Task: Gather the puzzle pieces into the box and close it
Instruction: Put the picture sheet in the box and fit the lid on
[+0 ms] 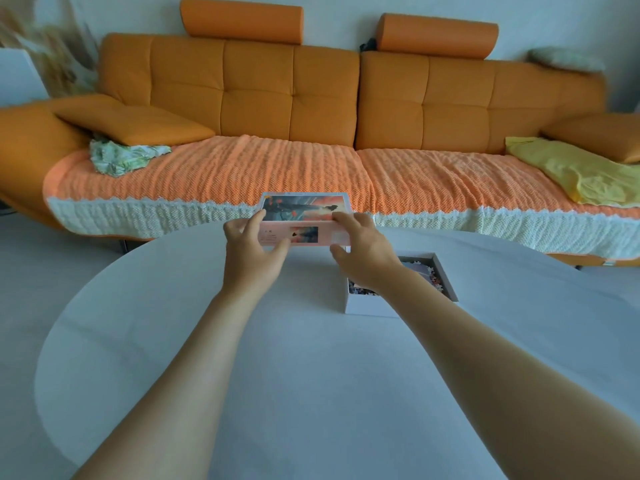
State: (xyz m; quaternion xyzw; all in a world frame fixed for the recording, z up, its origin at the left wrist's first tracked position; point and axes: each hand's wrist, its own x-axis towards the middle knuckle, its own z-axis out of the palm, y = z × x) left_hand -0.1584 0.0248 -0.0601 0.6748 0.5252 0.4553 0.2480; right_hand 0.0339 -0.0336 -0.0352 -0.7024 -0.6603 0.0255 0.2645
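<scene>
Two bare forearms (194, 358) reach out from the camera across a round white table (311, 393), and at their far end both hands hold a pale pink cardboard box lid with a printed sunset picture on its top (304, 216). The left hand (249, 247) grips the lid's left end, fingers curled over the upper edge and thumb under the pink side wall; the right hand (363, 251) pinches the right end the same way. The lid is tilted, side wall towards the camera, and whether its lower edge touches the table cannot be told. Just right of the lid and nearer the camera, partly under the right forearm, stands the open white cardboard box base (367, 306), with the small multicoloured puzzle pieces (420, 268) heaped inside it; every piece that shows lies in the box. So the gathering looks finished and the closing step is in hand. The next move calls for carrying the lid rightward and towards the camera until it sits above the base, levelling it with the printed face up, squaring its corners to the base's walls and lowering it evenly so no wall catches. Behind the table runs an orange leather sofa (256, 88) with an orange knitted throw (242, 168) and a yellow cloth (571, 168).
</scene>
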